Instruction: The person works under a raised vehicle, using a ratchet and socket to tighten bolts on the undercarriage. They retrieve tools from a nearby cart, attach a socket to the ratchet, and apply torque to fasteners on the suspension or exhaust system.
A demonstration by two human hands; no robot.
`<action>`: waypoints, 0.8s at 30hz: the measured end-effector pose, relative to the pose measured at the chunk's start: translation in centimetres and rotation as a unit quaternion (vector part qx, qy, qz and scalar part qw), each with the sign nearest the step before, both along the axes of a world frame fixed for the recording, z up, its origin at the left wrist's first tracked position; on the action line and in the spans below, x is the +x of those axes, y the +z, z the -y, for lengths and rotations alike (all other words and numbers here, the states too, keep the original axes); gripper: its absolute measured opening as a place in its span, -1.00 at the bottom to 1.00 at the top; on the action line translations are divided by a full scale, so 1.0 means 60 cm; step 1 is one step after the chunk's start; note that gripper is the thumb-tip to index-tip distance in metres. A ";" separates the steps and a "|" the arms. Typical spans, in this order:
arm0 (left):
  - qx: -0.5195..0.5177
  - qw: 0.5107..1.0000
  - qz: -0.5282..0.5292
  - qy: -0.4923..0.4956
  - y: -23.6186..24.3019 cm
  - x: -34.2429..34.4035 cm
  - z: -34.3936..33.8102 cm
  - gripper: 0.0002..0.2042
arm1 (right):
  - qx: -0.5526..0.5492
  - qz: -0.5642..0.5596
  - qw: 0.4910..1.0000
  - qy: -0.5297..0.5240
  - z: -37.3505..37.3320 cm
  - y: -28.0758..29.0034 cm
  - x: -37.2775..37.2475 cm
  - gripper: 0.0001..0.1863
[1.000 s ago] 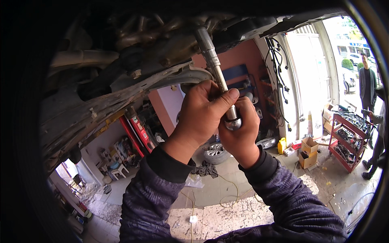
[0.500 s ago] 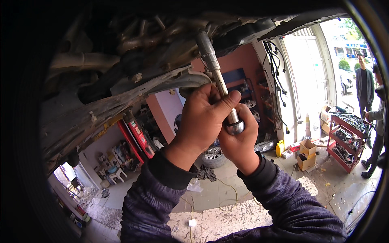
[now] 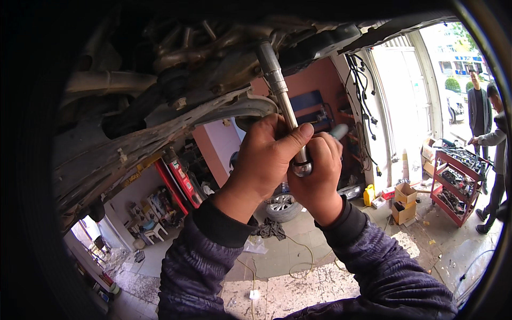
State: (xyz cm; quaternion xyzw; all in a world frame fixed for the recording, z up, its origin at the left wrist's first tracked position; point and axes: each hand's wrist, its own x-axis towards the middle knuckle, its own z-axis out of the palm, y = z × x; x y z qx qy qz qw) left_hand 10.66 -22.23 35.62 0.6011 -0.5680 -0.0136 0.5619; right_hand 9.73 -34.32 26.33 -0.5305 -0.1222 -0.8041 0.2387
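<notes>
Overhead is the dirty underside of a vehicle point(image 3: 213, 58). A long dark socket point(image 3: 271, 65) on a bright extension bar point(image 3: 288, 109) slants up against it; what the socket sits on is hidden in shadow. My left hand point(image 3: 258, 160) is closed round the extension bar, thumb laid across it. Just to its right, my right hand point(image 3: 317, 178) grips a ratchet wrench point(image 3: 303, 169) fitted to the bar's lower end. The ratchet's round head shows between my hands, and its blurred handle end sticks out past the right fingers.
A metal subframe arm point(image 3: 229, 104) crosses at the left. Dark cables point(image 3: 362, 96) hang by the door. At the right, two people stand near a red tool cart point(image 3: 453, 184). Cardboard boxes point(image 3: 404, 202), a wheel point(image 3: 284, 208) and a yellow hose point(image 3: 309, 261) lie on the floor.
My right hand has turned with the ratchet, so its handle end now shows on the right. My left hand stays on the bar. At the cart, one person has come further into view.
</notes>
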 end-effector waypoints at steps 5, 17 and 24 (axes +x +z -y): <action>-0.006 0.996 -0.070 -0.055 0.003 -0.018 0.002 -0.69 | 0.077 -0.086 0.930 0.349 0.006 -0.003 -0.011 -0.80; 0.006 0.999 0.044 -0.006 0.000 0.011 -0.002 -0.68 | -0.040 0.073 0.987 -0.135 0.024 0.022 -0.016 -0.66; 0.054 0.998 -0.006 -0.010 0.022 -0.005 -0.003 -0.68 | 0.064 -0.101 0.498 0.859 -0.005 -0.004 -0.002 -0.74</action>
